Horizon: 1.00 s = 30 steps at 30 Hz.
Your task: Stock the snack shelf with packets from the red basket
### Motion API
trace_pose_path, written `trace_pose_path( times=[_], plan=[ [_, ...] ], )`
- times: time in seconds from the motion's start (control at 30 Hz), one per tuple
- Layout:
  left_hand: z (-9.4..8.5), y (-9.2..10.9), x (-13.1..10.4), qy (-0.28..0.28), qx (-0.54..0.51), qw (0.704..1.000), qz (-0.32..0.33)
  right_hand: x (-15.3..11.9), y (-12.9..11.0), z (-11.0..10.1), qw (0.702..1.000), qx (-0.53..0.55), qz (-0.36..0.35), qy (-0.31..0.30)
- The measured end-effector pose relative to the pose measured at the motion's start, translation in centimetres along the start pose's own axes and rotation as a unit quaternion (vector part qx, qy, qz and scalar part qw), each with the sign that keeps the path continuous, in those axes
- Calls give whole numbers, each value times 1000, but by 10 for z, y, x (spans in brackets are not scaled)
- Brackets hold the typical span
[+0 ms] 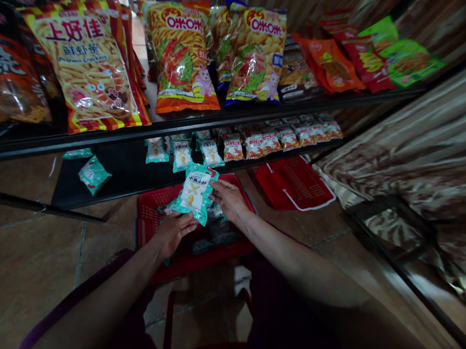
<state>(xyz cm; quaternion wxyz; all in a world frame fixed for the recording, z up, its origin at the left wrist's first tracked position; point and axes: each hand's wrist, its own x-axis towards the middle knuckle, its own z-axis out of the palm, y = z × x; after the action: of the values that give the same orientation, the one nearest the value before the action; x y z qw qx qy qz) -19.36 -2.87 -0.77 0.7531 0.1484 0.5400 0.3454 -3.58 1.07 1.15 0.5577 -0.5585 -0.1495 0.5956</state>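
A teal and white snack bag (pixel 195 193) is held between my two hands above a red basket (pixel 146 219). My left hand (pixel 174 232) grips its lower left corner. At the bag's upper right edge, my right hand (pixel 229 199) is closed on it. More teal bags lie inside the basket, partly hidden by my hands. Just beyond the held bag, similar teal bags (pixel 182 155) stand at the front of the low black shelf (pixel 121 182), beside rows of small red and white bags (pixel 255 144). One teal bag (pixel 94 174) lies apart at the shelf's left.
An upper shelf (pixel 177 126) crosses in front, bearing large snack bags (pixel 93 72) and smaller orange, red and green packets (pixel 334 64). A second red basket (pixel 295 184) with a white handle sits on the floor at right. Near it are a dark metal frame (pixel 391 250) and a curtain (pixel 405 151).
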Motion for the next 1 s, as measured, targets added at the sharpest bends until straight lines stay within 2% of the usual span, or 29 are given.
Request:
trace_pose_path(
  times=[0.13, 0.33, 0.5, 0.67, 0.83, 0.9, 1.0],
  plan=[
    [-5, -3, 5, 1, 36, 999, 41, 5, -1, -5, 999, -3, -33, -5],
    [-2, -2, 0, -10, 53, 998, 43, 10, -8, -9, 998, 0, -51, 23],
    [2, 2, -4, 6, 64, 997, 41, 9, -11, -9, 998, -12, -64, 12],
    [-2, 2, 1, 12, 25, 999, 38, 7, -12, -10, 999, -8, -12, -43],
    [-2, 7, 5, 7, -11, 998, 58, -3, -4, -8, 992, -49, 51, -103],
    [-1, 8, 5, 2, -5, 998, 62, -6, 1, -6, 991, -54, 57, -105],
    [-1, 10, 5, -7, 28, 998, 64, -8, 7, -4, 995, -42, 44, -74]
  ],
)
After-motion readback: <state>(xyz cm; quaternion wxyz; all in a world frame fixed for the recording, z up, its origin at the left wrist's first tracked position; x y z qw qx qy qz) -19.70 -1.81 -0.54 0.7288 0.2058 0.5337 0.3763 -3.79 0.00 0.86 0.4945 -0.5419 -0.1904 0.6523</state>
